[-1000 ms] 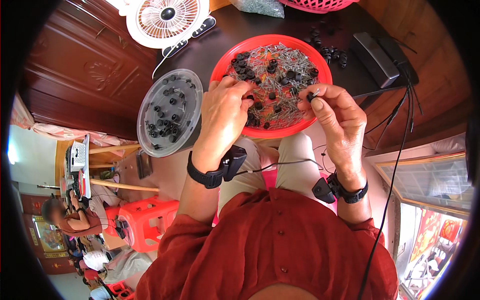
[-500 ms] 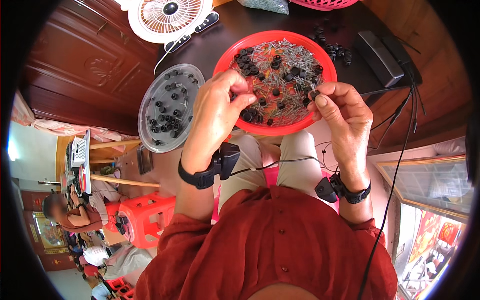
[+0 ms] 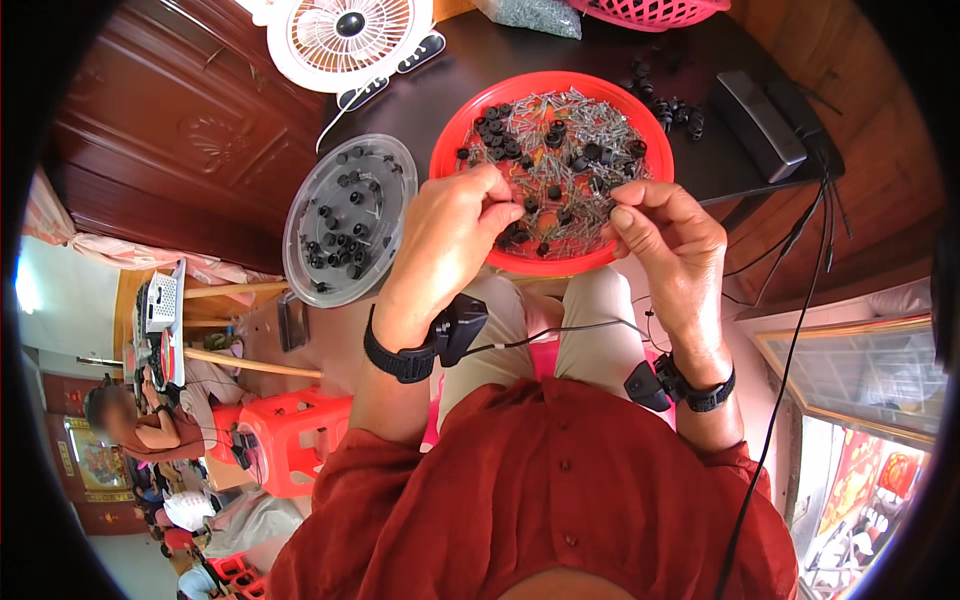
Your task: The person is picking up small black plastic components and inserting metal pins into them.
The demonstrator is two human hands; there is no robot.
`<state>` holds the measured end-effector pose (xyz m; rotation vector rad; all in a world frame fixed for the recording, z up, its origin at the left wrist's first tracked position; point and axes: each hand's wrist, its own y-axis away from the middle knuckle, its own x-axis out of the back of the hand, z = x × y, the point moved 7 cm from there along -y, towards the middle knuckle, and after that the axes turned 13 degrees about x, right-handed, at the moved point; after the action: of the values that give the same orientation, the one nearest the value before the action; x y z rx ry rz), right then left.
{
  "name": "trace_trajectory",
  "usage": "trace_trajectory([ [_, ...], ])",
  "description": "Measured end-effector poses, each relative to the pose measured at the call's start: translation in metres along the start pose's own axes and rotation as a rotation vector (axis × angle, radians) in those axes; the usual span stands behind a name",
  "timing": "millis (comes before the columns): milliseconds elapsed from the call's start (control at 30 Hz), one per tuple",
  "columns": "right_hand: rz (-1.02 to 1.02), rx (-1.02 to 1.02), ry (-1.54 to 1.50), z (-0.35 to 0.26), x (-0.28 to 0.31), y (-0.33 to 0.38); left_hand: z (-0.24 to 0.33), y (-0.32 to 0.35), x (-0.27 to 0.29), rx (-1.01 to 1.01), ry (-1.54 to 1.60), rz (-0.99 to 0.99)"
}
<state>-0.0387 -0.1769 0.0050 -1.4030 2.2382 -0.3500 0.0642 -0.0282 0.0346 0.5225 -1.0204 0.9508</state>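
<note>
Red tray has many loose nails and black caps left; the clear lid bears fewer pieces. Left hand and right hand, thumbs near fingers, reach over the tray; clamped or not, I cannot tell.

Hands now nearer each other over the red basin than a second ago.

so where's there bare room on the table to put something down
The table looks bare between the fan, bag and red tray. Crowded: the tray, strewn with pins and black caps, left hand and right hand at its near side; right of it, loose black parts and a box.
</note>
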Motion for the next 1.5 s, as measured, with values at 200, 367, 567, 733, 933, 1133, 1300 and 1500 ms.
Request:
trace_trajectory([
  [200,0.005,-0.037,-0.077,0.000,-0.012,0.008,0.005,0.001,-0.006,0.064,0.975,-0.245],
  [367,0.021,0.002,-0.123,-0.001,-0.016,0.012,0.017,0.008,-0.012,0.047,1.127,-0.321],
  [567,0.028,0.080,-0.190,-0.005,-0.019,0.013,0.021,0.014,-0.008,0.024,1.061,-0.277],
  [733,0.048,0.049,-0.111,-0.001,-0.017,0.015,0.023,0.018,-0.007,0.015,1.040,-0.306],
  [933,0.093,0.037,-0.159,0.001,-0.015,0.015,0.020,0.019,-0.012,0.014,1.141,-0.354],
  [1133,0.069,0.054,-0.141,0.001,-0.017,0.015,0.012,0.017,-0.021,0.058,1.305,-0.419],
  [1300,0.074,0.056,-0.133,-0.003,-0.017,0.015,0.012,0.017,-0.021,0.067,1.288,-0.404],
  [1500,0.048,0.080,-0.078,-0.006,-0.019,0.015,0.012,0.018,-0.022,0.013,1.243,-0.349],
])
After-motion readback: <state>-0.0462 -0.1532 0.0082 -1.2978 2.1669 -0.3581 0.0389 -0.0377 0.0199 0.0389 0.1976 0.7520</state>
